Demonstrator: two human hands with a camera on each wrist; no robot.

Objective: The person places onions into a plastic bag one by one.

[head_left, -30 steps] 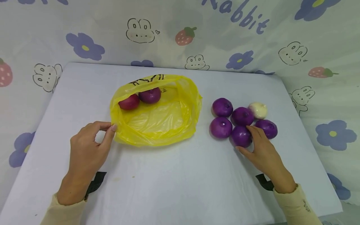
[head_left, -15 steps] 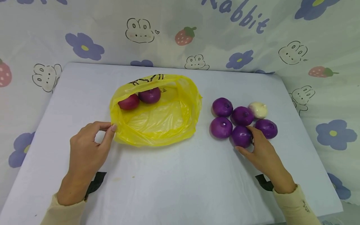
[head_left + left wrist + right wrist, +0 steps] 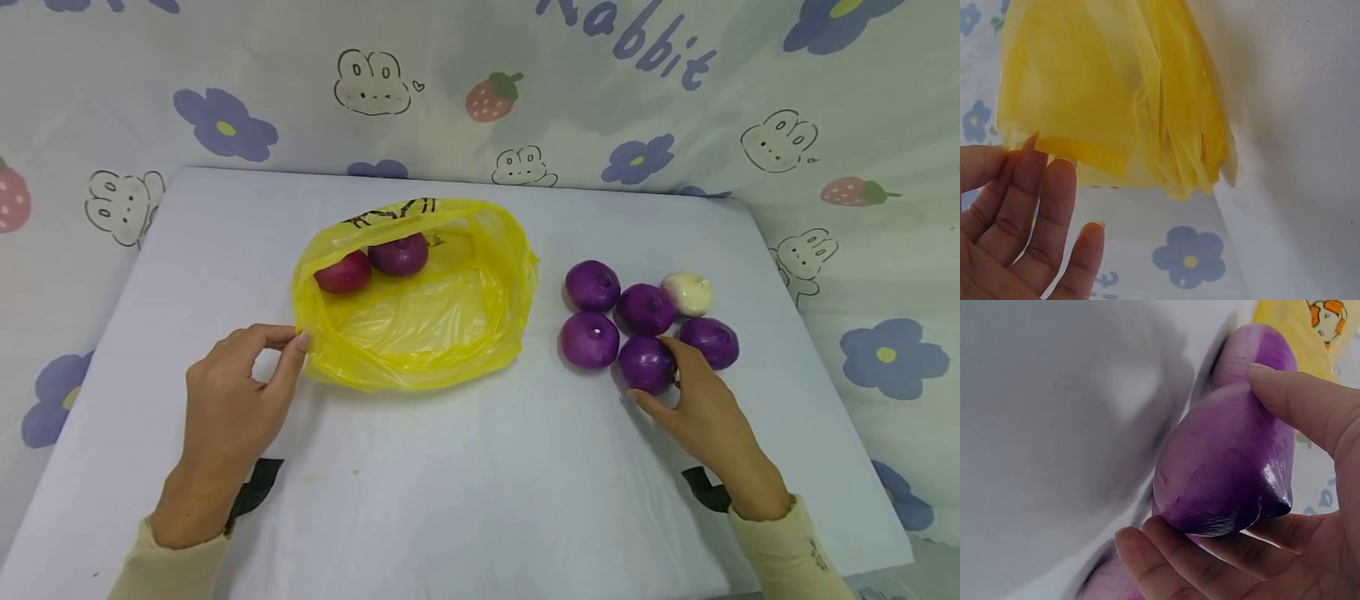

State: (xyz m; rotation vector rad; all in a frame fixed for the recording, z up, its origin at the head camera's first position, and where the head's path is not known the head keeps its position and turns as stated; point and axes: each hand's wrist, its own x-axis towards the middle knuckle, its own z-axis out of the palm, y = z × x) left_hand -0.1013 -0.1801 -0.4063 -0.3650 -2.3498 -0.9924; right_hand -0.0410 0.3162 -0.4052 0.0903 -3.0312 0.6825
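A yellow plastic bag (image 3: 420, 358) stands open-mouthed on the white table, left of centre. Thumb and forefinger of my left hand (image 3: 240, 392) pinch its near left rim; the left wrist view has the other fingers of that hand (image 3: 1029, 212) spread below the bag (image 3: 1079, 81). Inside the bag lie a reddish onion (image 3: 345, 272) and a purple onion (image 3: 400, 255). On the right, my right hand (image 3: 705, 408) holds another purple onion (image 3: 647, 365) between thumb and fingers. Close up, that onion (image 3: 1229, 456) shows its dark pointed tip towards the palm.
Around the held onion sit several more purple onions, such as one (image 3: 590, 340) at left and one (image 3: 708, 343) at right. A pale peeled onion (image 3: 688, 294) lies behind them. A patterned cloth (image 3: 435, 92) hangs beyond the table's back edge.
The held onion has shifted slightly to the right, away from the onion on its left. My left hand and the bag look unchanged.
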